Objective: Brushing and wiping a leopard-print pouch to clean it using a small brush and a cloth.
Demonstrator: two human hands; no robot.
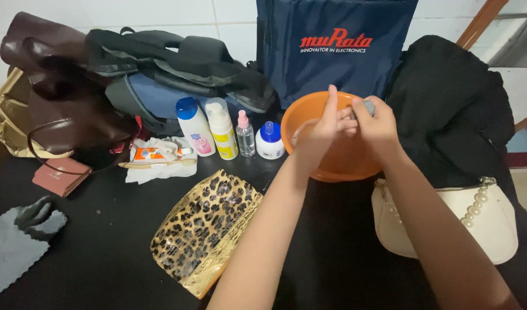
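An orange plastic bowl (309, 109) stands on the black table, tilted toward me. Both hands meet over it. My left hand (321, 129) has its fingers stretched up along the bowl's inside. My right hand (375, 123) is closed around a small grey object (368, 107), of which only the top shows. The two hands touch each other above the bowl's middle.
Left of the bowl stand several small bottles (223, 129). A leopard-print pouch (203, 229) lies in front, a cream handbag (447, 224) at right, a grey cloth (22, 241) at far left. Bags (160, 74), a navy tote (332, 46) and black fabric (453, 109) line the wall.
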